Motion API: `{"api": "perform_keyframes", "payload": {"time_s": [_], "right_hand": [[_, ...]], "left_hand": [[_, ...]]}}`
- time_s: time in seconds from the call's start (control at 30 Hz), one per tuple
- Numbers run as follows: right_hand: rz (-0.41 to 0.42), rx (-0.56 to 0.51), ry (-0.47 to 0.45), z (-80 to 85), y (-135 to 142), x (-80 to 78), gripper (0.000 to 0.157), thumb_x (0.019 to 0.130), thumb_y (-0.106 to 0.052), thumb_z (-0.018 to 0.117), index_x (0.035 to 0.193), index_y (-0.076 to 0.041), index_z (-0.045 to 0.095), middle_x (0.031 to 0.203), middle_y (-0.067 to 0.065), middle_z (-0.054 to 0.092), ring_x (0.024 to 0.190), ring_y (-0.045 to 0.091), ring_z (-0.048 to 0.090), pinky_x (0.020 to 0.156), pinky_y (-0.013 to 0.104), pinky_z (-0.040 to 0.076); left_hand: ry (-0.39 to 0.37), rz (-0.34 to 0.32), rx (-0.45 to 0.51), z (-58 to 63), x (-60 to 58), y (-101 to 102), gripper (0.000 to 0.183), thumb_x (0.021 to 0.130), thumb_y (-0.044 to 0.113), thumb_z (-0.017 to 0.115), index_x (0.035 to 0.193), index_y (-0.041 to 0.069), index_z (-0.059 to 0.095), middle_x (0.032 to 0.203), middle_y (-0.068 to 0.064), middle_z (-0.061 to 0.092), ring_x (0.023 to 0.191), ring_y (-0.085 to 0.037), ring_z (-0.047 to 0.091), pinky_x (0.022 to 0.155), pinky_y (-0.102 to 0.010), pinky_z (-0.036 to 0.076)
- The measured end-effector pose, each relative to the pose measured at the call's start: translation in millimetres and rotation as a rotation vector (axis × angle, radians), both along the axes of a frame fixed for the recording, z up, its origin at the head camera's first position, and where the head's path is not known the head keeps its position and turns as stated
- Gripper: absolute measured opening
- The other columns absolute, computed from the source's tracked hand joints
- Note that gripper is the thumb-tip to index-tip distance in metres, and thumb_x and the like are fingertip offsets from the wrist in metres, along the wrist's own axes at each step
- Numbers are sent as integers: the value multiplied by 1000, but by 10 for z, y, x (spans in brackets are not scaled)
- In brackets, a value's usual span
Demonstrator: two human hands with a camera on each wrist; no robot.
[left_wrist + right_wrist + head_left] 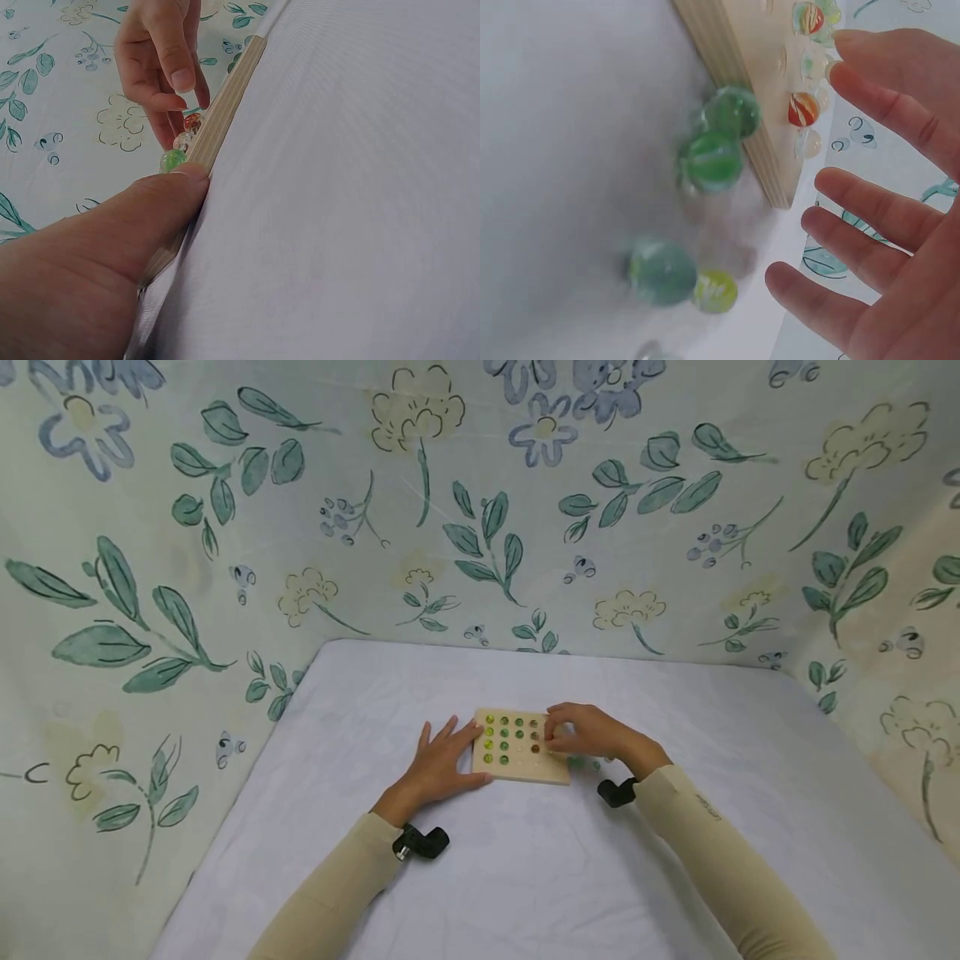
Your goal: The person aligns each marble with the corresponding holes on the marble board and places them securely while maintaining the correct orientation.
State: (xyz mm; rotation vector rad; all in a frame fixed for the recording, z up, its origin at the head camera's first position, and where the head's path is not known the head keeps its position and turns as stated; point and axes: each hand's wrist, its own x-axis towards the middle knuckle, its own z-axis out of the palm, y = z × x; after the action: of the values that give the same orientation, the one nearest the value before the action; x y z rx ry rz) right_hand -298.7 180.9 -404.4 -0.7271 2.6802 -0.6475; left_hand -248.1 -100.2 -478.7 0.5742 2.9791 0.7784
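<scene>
A pale wooden board [528, 772] with rows of glass marbles lies flat on the table. My left hand [442, 764] rests at its lower left corner, fingers spread straight; the thumb [161, 206] presses the front edge and the index finger touches the left side. Over the board's right side is my right hand [592, 731]; its thumb and index finger pinch a clear marble [812, 66] at the surface, while the other fingers extend loosely. An orange-and-white marble [803, 109] sits beside it. In the head view the hand hides the board's right column.
Loose marbles lie on the white cloth right of the board: green ones [712, 161] by its edge, a pale teal one [662, 271] and a yellow one [715, 291]. A floral curtain [510, 510] hangs behind the white-covered table [525, 877].
</scene>
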Motion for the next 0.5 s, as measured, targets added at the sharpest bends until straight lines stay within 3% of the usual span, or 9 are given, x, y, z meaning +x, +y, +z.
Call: {"api": "perform_keyframes", "payload": {"time_s": [0.5], "right_hand": [[-37, 11, 24, -45, 307, 89, 6, 87, -25, 72, 87, -23, 66, 142, 20, 47, 134, 41, 38, 109, 60, 29]], "left_hand": [[11, -12, -5, 12, 7, 9, 87, 80, 61, 68, 151, 23, 35, 157, 4, 27, 148, -24, 11, 115, -54, -9]]}}
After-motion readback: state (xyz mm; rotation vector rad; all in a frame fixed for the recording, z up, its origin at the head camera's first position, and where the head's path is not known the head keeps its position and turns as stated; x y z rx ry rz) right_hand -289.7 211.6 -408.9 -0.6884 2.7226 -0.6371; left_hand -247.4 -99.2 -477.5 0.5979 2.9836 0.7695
